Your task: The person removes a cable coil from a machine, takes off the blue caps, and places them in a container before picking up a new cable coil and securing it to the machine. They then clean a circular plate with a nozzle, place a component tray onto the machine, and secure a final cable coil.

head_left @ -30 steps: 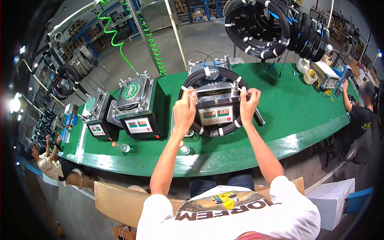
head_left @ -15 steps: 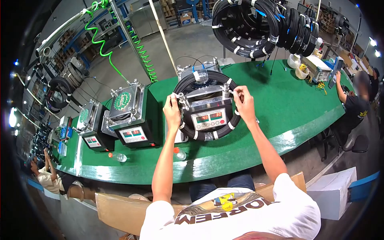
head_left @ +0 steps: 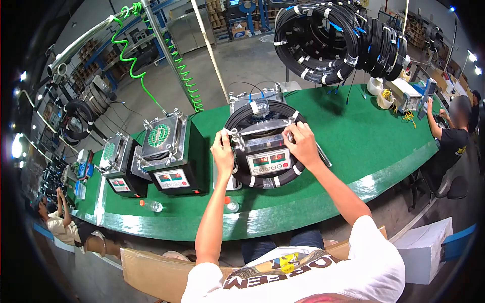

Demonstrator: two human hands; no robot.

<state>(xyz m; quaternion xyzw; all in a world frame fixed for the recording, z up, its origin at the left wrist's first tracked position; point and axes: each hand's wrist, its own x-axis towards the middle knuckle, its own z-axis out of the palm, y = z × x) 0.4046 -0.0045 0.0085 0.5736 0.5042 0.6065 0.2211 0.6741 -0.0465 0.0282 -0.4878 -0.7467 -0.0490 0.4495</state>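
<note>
A black machine with a metal top and digital display (head_left: 270,161) stands in front of me, with a coil of black cable (head_left: 258,183) looped around it. My left hand (head_left: 223,154) is closed at the left side of the metal top, its fingertips pinching the end of the left metal clamp (head_left: 237,139). On the opposite side my right hand (head_left: 303,145) has curled fingers at the right metal clamp (head_left: 291,121), lower than the clamp's top; the part between its fingers is mostly hidden. A blue connector with a white tag (head_left: 255,108) lies over the coil's far side.
Two similar machines (head_left: 174,179) (head_left: 119,184) stand to the left on the green table (head_left: 348,151). Small bottles with orange caps (head_left: 151,205) (head_left: 231,204) lie near the front edge. Cable coils (head_left: 318,70) hang at the back right. Co-workers (head_left: 449,136) (head_left: 60,222) sit at both sides.
My right hand has moved inward and down from the right clamp's outer side, its fingers now curled in. My left hand stays at the left clamp. The right-hand display reading has changed.
</note>
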